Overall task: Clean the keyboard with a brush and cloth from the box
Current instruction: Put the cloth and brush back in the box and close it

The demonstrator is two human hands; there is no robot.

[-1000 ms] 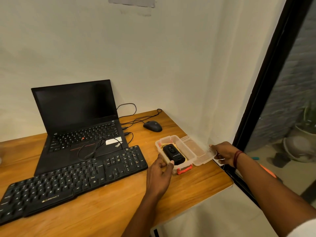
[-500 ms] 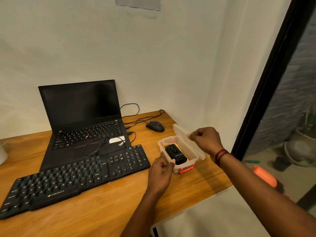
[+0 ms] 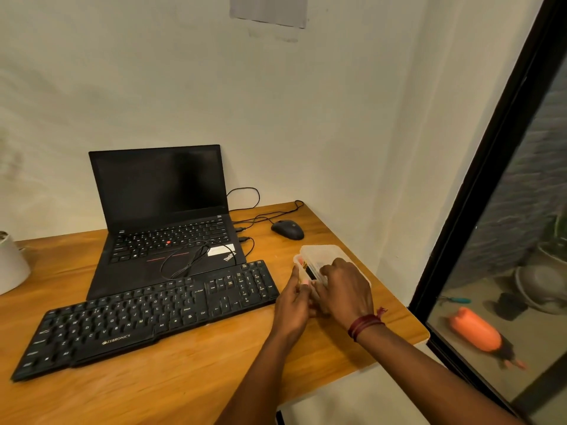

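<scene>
the step in hand is the clear plastic box (image 3: 297, 261) at the right end of the desk (image 3: 184, 378), just right of the keyboard (image 3: 147, 314); no brush or cloth is out. the right grip (image 3: 343, 289) lies on the lid (image 3: 322, 252), fingers curled over its near edge. the left grip (image 3: 294, 302) touches the box's left wall, index finger straight; whether it pinches, i cannot tell. next, probably, the lid must swing clear so the brush can be lifted.

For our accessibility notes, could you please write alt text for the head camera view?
Two hands meet at a clear plastic box on a wooden desk: the left hand holds its near side, the right hand lies over its lid. A black keyboard lies left of it, an open laptop and a mouse behind.
</scene>
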